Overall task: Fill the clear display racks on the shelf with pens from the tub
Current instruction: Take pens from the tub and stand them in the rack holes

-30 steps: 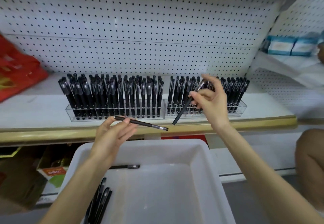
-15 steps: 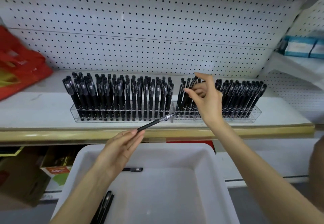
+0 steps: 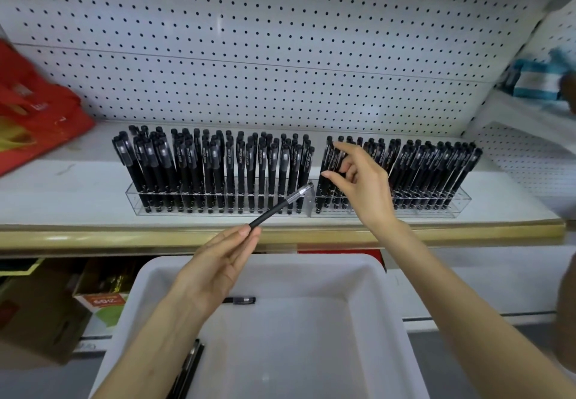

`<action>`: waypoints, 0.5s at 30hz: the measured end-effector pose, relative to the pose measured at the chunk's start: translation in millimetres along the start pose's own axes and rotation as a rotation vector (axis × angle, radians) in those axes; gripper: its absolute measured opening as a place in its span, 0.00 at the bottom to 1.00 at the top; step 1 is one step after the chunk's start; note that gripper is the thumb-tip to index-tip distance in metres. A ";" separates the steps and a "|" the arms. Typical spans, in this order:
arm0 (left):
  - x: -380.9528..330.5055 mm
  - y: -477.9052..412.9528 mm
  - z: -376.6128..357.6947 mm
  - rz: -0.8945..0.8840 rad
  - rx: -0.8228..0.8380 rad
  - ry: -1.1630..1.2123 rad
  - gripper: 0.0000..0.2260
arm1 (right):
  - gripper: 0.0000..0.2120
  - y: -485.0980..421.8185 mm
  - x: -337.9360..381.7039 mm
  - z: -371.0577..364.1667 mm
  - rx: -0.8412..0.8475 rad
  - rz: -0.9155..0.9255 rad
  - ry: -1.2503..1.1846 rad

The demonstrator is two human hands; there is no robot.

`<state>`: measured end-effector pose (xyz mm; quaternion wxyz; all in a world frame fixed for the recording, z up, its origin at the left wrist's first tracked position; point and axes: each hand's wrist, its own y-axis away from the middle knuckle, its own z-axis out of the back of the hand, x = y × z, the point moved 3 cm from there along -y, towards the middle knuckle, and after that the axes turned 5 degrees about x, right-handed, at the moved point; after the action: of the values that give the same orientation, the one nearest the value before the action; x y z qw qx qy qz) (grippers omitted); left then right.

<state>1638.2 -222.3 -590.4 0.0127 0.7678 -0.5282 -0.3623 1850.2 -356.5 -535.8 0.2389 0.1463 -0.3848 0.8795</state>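
Two clear display racks stand side by side on the white shelf, the left rack point(image 3: 137, 202) and the right rack point(image 3: 461, 208), both packed with upright black pens. My left hand point(image 3: 218, 261) pinches one black pen point(image 3: 280, 206) by its rear end, tip pointing up-right toward the gap between the racks. My right hand point(image 3: 361, 183) hovers at the left end of the right rack, fingers spread and empty, touching the pens there. Below, the white tub point(image 3: 399, 320) holds a few loose pens point(image 3: 190, 367) near its left wall and one pen point(image 3: 240, 300) at its back.
A red bag point(image 3: 34, 118) lies on the shelf at far left. Pegboard backs the shelf. Blue-and-white boxes point(image 3: 536, 83) sit on a neighbouring shelf at right. Cardboard boxes point(image 3: 93, 302) stand under the shelf at left. A gold strip point(image 3: 93, 236) edges the shelf front.
My right hand put its pen into the right rack and let go; its fingers are now spread. My left hand turned its pen from lying level to pointing up-right toward the racks.
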 end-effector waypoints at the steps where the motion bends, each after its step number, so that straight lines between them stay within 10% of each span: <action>1: 0.2 0.3 -0.4 0.005 0.003 0.003 0.08 | 0.25 -0.1 0.7 -0.2 0.004 0.008 -0.001; 15: 17.6 3.3 -24.2 0.070 0.018 0.110 0.07 | 0.18 7.7 7.5 16.6 -0.050 -0.048 -0.170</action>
<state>1652.4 -246.9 -580.7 0.0471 0.7678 -0.5564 -0.3141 1841.0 -371.1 -526.2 0.2297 0.2235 -0.4217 0.8482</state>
